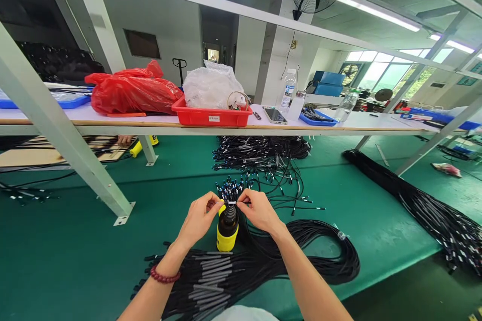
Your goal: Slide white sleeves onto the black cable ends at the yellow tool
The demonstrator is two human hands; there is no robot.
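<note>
My left hand (pixel 199 216) and my right hand (pixel 259 209) meet over the green work surface (pixel 75 251), both pinched on a small white cable piece (pixel 232 203) held between them. Just below it stands a yellow and black tool (pixel 227 230) with a dark nozzle pointing up. Behind the hands a bunch of blue-tipped black cable ends (pixel 230 189) stands up. A large coil of black cables (pixel 316 251) lies under my right forearm. More cable ends with grey sleeves (pixel 211 281) lie under my left forearm, which wears a red bead bracelet (pixel 164 276).
A raised shelf (pixel 113 123) carries a red plastic bag (pixel 131 91), a red bin (pixel 211 114) with clear bags, a phone (pixel 274 115), bottles (pixel 288 89) and a blue tray (pixel 318 119). Slanted metal supports (pixel 64 135) stand left. Long black cable bundles (pixel 425 200) lie right. Another person's hand (pixel 124 139) shows under the shelf.
</note>
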